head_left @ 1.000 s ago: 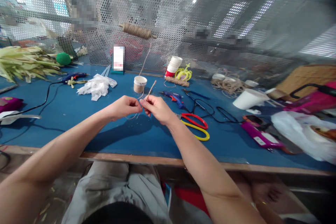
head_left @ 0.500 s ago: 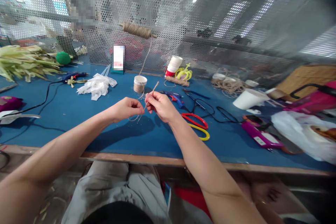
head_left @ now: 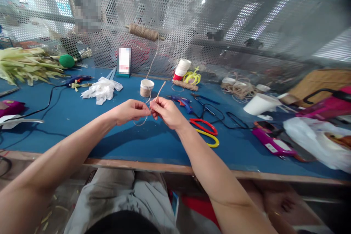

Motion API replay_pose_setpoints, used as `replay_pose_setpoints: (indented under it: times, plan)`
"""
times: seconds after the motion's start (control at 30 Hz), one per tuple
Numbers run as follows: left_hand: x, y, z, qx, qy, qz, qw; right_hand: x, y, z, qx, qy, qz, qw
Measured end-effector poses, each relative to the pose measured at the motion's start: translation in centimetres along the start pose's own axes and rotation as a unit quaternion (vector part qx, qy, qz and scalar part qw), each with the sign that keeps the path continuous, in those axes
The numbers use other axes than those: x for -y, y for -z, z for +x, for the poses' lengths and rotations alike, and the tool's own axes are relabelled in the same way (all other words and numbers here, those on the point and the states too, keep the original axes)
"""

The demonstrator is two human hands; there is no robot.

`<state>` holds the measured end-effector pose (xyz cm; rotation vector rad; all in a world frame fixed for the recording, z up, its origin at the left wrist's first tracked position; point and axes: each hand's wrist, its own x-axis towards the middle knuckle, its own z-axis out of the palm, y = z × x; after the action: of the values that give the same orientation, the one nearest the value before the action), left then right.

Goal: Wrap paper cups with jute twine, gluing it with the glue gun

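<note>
My right hand (head_left: 166, 112) is closed in a pinch on a short, stiff-looking piece of twine (head_left: 160, 90), whose end sticks up and away from me. Close beside it, my left hand (head_left: 133, 111) is also pinched, fingertips meeting the right ones at the twine's lower part. A thin loose strand (head_left: 141, 123) curves below the left fingers. Just beyond the hands stands a white cup (head_left: 147, 88) partly wrapped in brown twine. From a twine roll (head_left: 143, 32) on the mesh, a thread runs down to that cup.
Right of my hands lie scissors with red and yellow handles (head_left: 204, 127), a blue glue gun (head_left: 185, 104) and black cables. White scraps (head_left: 101, 89) and pale husks (head_left: 27, 65) are on the left. A perforated metal screen (head_left: 175, 14) rises behind the blue table.
My left fingers have shifted slightly up and right, closing against the right fingertips. The piece of twine still points up, its lower end now hidden by the fingers.
</note>
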<state>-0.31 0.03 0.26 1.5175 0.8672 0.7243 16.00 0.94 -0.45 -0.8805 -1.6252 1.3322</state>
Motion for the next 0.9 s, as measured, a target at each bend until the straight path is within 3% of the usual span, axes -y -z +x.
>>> replay_pose_setpoints:
  times: [0.57, 0.67, 0.8, 0.9]
  plan:
    - [0.56, 0.24, 0.2, -0.03, -0.042, 0.093, 0.994, -0.16, 0.12, 0.02, -0.037, 0.03, -0.177, 0.983]
    - [0.51, 0.24, 0.19, -0.027, -0.04, 0.089, 0.995, -0.09, 0.0, -0.04, -0.039, 0.028, -0.15, 0.988]
    - [0.46, 0.29, 0.19, -0.007, -0.022, 0.047, 0.999, 0.11, -0.09, -0.12, 0.01, 0.03, -0.072, 0.997]
    - [0.41, 0.24, 0.18, -0.013, -0.015, 0.05, 0.999, 0.06, -0.02, -0.08, 0.009, 0.03, -0.083, 0.996]
